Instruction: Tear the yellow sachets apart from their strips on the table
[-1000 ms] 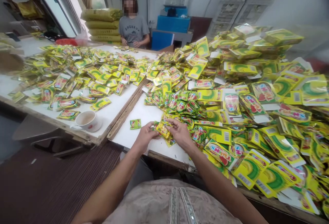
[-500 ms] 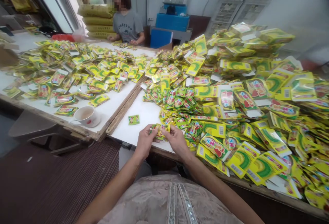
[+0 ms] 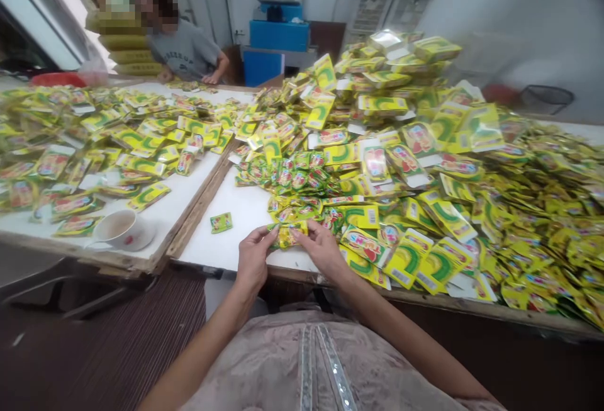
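Close to the table's front edge, my left hand (image 3: 252,253) and my right hand (image 3: 324,250) pinch small yellow-and-green candy packets (image 3: 287,235) between thumbs and fingers. How many packets they hold, I cannot tell. To the left, one green packet (image 3: 221,222) lies alone on the white tabletop (image 3: 198,244). A heap of small green packets (image 3: 297,175) is just beyond my hands. Flat yellow-and-green cartons (image 3: 365,244) with white flaps lie beside my right hand.
A tall pile of cartons (image 3: 387,102) rises at the back right. Loose yellow packets (image 3: 542,209) cover the right side. A cup (image 3: 116,230) on a saucer stands left of a raised wooden strip (image 3: 202,200). Across the table is a person in a grey shirt (image 3: 189,52).
The view has swung to the right, so the scene sits further left. My hands still hold the packets, which now show a flatter yellow face. The person across leans over more.
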A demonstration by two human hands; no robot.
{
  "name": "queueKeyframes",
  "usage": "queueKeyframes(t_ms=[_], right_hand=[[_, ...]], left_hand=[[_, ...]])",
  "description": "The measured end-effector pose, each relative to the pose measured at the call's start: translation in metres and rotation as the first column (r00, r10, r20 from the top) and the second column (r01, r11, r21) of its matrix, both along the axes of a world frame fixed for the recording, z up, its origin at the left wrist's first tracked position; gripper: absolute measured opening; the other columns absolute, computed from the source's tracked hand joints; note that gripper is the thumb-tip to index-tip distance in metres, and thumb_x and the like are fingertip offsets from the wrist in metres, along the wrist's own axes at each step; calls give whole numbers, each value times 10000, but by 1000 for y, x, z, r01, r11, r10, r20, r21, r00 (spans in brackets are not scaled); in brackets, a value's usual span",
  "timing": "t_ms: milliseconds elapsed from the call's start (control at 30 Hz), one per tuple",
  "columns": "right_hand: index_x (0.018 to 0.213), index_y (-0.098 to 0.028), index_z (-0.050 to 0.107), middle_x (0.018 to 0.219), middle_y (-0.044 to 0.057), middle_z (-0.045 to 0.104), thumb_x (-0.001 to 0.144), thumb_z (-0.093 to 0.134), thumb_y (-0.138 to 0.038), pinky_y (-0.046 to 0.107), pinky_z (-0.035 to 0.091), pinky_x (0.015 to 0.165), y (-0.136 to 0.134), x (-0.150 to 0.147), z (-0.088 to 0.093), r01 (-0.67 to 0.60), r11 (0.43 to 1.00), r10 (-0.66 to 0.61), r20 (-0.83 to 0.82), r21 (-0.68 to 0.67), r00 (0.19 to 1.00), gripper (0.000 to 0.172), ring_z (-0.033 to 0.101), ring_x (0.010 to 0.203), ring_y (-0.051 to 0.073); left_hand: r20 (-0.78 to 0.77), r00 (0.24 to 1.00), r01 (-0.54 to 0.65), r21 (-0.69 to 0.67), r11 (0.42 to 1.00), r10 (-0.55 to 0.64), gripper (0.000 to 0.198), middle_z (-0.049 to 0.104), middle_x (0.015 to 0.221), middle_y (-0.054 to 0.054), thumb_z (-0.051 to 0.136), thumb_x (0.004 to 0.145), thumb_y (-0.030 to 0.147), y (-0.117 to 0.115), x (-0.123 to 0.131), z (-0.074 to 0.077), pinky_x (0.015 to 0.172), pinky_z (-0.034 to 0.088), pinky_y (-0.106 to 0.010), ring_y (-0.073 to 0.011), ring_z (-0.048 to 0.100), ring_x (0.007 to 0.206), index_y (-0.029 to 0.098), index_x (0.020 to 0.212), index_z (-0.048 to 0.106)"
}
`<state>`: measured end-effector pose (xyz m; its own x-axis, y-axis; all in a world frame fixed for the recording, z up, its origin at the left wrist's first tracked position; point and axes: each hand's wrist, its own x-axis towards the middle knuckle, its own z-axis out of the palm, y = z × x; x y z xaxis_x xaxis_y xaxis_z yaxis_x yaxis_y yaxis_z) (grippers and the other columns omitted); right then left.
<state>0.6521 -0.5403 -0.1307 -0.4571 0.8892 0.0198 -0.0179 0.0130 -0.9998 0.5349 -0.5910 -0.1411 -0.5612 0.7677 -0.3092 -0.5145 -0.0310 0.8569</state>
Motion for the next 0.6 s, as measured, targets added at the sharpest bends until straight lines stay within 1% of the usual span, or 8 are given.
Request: queueKeyframes(t_ms=[133,200,267,300,367,467,533,600], right_hand=[[804,-208,544,734,-3,602,756,581,-444,279,512,601,-2,18,-3,48,999,-48,-3,-26,999,244,564,650,150],[790,-211,527,709,-11,576,770,577,-433,264,500,584,-3,41,0,138,989,-140,39,51,989,229,545,636,143],[810,-209,526,727,-5,572,789,574,-419,266,498,609,-6,74,4,269,955,-276,48,125,960,217,547,655,145],[833,-207,529,756,2,580,799,573,-413,273,500,632,-9,91,5,344,928,-353,42,146,935,213,555,677,149],[847,-209,530,778,8,589,805,583,-406,278,499,661,-17,126,2,476,866,-483,9,154,876,208,563,709,154],[809,-209,537,762,6,597,782,624,-412,283,496,673,-32,162,-13,570,815,-573,3,102,819,222,563,722,160],[873,-204,558,854,30,627,768,638,-424,312,500,733,-43,172,-26,581,813,-581,4,42,814,257,583,801,183],[961,-202,559,955,54,633,776,627,-431,342,488,805,-50,175,-38,588,809,-588,0,14,809,302,584,894,204]], left_hand=[[-16,998,59,-33,998,-60,395,654,633,19,837,415,365,4,18,9,547,465,-204,-94,573,581,146,688,654],[-149,972,169,-94,981,-182,404,648,637,6,793,497,435,7,24,10,531,465,-223,-117,584,582,148,741,646],[-399,855,276,-192,942,-331,365,655,668,-14,719,613,446,11,28,11,563,488,-267,-153,608,612,158,822,637],[-549,738,310,-242,919,-393,320,666,712,-29,679,667,417,14,32,12,603,501,-296,-171,620,645,165,859,634],[-809,399,352,-300,887,-432,254,685,877,-68,618,726,322,23,41,16,745,506,-355,-211,634,790,179,935,629],[-929,-135,501,-363,786,-344,408,594,1219,-110,574,737,204,42,66,23,983,391,-415,-264,521,1122,187,1145,569],[-884,-378,590,-458,665,-274,532,518,1324,-113,562,730,145,58,85,26,1039,316,-435,-279,404,1248,190,1256,492],[-817,-524,597,-553,582,-238,555,530,1300,-122,547,730,102,72,101,25,1013,324,-439,-286,394,1245,192,1273,474]])
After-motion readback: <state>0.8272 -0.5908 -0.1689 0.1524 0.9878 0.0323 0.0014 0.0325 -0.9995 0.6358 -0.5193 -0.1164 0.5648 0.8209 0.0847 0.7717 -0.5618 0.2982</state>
